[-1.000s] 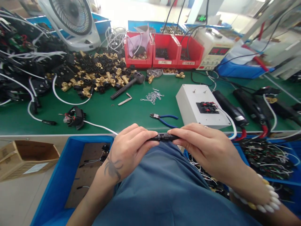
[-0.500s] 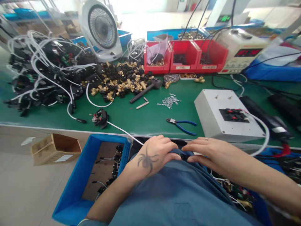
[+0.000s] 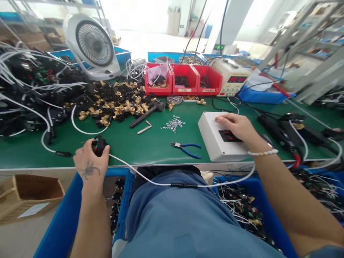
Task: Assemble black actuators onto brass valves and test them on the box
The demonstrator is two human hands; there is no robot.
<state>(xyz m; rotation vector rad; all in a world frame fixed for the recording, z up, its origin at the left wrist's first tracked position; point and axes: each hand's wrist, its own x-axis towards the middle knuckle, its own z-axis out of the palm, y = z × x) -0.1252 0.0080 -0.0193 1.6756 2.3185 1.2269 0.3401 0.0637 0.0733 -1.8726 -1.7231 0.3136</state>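
While the left hand (image 3: pixel 92 159) grips a small black part (image 3: pixel 100 146) just inside the bench's front edge, thumb and fingers curled round its sides, the right hand (image 3: pixel 238 129) has its fingertips bunched at the top face of a white box (image 3: pixel 211 139); what they pinch, I can't tell. Can't tell either if the black part touches the bench (image 3: pixel 150 147).

A white cord (image 3: pixel 131 167) leaves the part, drops over the edge and crosses the blue clothing (image 3: pixel 172 218) to a black connector (image 3: pixel 184 185), then runs up toward the white box. Both forearms cross the edge, well apart. From my spot, a wide stretch of green top runs from the left hand to the blue-handled pliers (image 3: pixel 186 148), which lie near the edge, just beside the white box. Behind: loose wire clips (image 3: pixel 173 124) and a hammer (image 3: pixel 147 114), its head toward the red bins (image 3: pixel 185 79).

Writing: bin labels (image 3: pixel 185 90) too blurred; red digits on the power supply (image 3: pixel 231 77) unreadable; pale sticker (image 3: pixel 34 210) on the cardboard box (image 3: pixel 37 190), illegible.
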